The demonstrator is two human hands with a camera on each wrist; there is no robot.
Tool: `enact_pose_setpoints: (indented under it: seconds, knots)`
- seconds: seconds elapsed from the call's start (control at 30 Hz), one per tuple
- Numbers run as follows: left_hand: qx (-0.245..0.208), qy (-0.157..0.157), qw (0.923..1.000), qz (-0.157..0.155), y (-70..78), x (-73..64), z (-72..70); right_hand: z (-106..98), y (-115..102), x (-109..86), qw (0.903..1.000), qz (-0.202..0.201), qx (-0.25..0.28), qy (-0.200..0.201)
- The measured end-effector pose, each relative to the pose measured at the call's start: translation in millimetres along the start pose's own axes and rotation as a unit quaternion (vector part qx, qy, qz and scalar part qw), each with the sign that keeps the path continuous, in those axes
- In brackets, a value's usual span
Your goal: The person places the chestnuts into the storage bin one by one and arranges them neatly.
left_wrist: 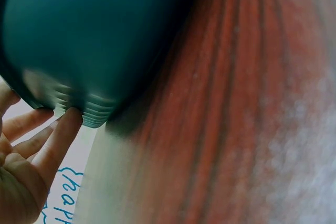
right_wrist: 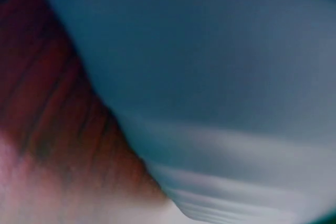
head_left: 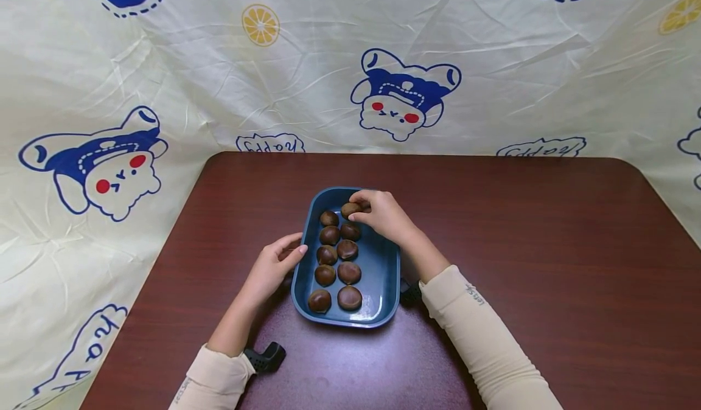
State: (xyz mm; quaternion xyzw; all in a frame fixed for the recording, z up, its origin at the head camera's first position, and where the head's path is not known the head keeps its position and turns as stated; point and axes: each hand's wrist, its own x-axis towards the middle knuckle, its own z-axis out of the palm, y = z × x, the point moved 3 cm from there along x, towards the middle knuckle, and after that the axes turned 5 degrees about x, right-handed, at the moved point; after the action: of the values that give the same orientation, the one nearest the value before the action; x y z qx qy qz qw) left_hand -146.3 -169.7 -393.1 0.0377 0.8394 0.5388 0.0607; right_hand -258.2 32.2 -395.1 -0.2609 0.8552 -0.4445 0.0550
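A blue rectangular tray (head_left: 378, 288) on the table holds several brown chestnuts (head_left: 349, 272) in two lengthwise columns along its left and middle. At the far end of the tray, my right hand (head_left: 383, 215) pinches a chestnut (head_left: 349, 210) between thumb and fingers, at the top of the right column. The fingertips of my left hand (head_left: 269, 269) touch the tray's left wall from outside, fingers fairly straight. The left wrist view shows these fingers (left_wrist: 62, 135) against the ribbed corner of the tray (left_wrist: 94, 40). In the right wrist view, the blurred tray wall (right_wrist: 210, 66) hides the right hand.
The dark red-brown table (head_left: 547, 264) extends on both sides of the tray. Behind and left of it hangs a white cloth (head_left: 306, 93) printed with cartoon figures. A black wrist device (head_left: 266, 357) sits by the left cuff.
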Motion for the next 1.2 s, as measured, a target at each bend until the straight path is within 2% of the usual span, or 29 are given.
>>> enact_pose_setpoints:
  seconds: [0.43,0.67,0.8,1.07,1.2]
  knots:
    - [-0.008,-0.001,1.0,0.003,-4.0,1.2,0.5,5.0,-0.9,0.0,0.9956,0.004,-0.087,-0.035]
    - [-0.012,-0.001,0.9999,0.001,-3.4,0.4,-0.1,6.4,-2.9,-1.2,0.9937,-0.008,-0.108,-0.026]
    - [-0.009,-0.001,1.0,0.0,-2.9,0.0,0.1,5.7,-2.5,-1.6,0.9962,-0.005,-0.085,-0.019]
    - [0.0,0.002,1.0,0.008,-1.3,-0.1,0.2,-0.5,0.2,-3.2,0.9999,0.004,0.017,0.0]
    - [-0.001,0.002,0.9999,0.013,-8.4,3.4,0.6,-4.5,-1.1,-6.9,0.9984,-0.005,0.056,0.004]
